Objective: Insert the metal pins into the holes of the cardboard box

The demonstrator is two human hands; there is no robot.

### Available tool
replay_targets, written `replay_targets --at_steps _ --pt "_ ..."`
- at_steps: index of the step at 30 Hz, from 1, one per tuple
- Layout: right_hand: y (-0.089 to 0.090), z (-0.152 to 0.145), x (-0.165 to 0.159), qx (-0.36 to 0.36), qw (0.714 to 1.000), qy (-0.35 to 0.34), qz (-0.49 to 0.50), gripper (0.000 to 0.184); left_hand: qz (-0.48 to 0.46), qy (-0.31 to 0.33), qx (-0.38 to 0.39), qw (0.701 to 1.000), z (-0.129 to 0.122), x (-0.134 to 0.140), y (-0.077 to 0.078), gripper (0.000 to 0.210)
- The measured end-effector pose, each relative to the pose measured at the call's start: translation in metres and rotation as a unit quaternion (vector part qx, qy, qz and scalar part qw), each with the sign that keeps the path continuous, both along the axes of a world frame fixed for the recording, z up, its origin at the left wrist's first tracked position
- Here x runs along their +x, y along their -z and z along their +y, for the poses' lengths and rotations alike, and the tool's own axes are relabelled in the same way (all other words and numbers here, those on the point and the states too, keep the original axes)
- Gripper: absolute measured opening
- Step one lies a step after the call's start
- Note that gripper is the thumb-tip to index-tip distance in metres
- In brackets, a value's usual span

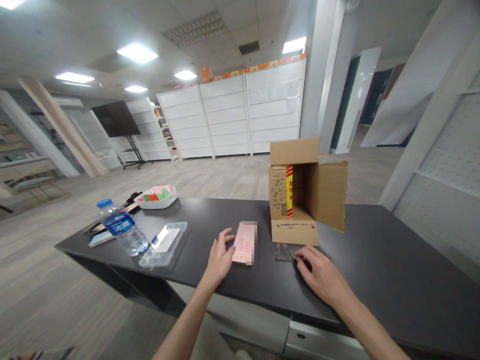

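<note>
My left hand [220, 257] rests on the table with its fingers apart. Its thumb side is at the left edge of a flat, phone-like rectangle [244, 244] with a pink face, partly blurred out. Several thin metal rods [284, 252], like nails or screws, lie side by side in a fan to the right of it. At the right end of this row is my right hand [318, 272], its fingers curled and the fingertips pinched close together; what they hold is too small to tell. Behind the rods stands an open cardboard box [278, 195], with dots on its left flap and a row of small holes in its lower flap.
On the dark table [375, 260], a water bottle [122, 227] with a blue cap stands at the left. Beside it lies a clear plastic case [165, 245]. A white basket [157, 200] of colourful packets sits at the back left edge. White shelving [228, 115] lines the far wall.
</note>
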State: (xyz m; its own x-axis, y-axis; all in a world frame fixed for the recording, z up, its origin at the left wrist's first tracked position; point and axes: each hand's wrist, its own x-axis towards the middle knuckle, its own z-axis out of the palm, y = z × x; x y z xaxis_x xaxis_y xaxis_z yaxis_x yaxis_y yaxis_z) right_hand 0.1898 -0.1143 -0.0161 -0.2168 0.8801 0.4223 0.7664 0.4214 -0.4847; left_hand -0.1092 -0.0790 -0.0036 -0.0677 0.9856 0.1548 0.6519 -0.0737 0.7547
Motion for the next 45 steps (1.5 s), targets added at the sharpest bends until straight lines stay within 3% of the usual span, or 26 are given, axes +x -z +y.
replay_targets --at_steps 12,24,29,38,45 --pt "-0.002 -0.001 -0.001 -0.009 1.0 -0.004 0.016 0.021 -0.01 0.004 0.005 1.0 -0.004 0.003 -0.003 0.045" --pt "0.002 -0.002 -0.002 -0.031 0.999 -0.012 0.029 0.021 0.054 -0.003 0.015 0.998 -0.007 0.009 -0.005 0.051" --pt "0.004 -0.002 -0.002 -0.042 0.998 -0.01 0.043 0.021 0.083 -0.007 -0.008 0.996 -0.002 0.016 -0.013 0.058" --pt "0.0 -0.002 -0.002 -0.033 0.997 -0.018 0.069 0.021 0.289 -0.04 -0.071 0.954 0.01 0.057 -0.04 0.078" --pt "-0.001 -0.001 -0.002 -0.037 0.997 -0.021 0.066 0.021 0.316 -0.045 -0.081 0.944 0.017 0.074 -0.04 0.076"
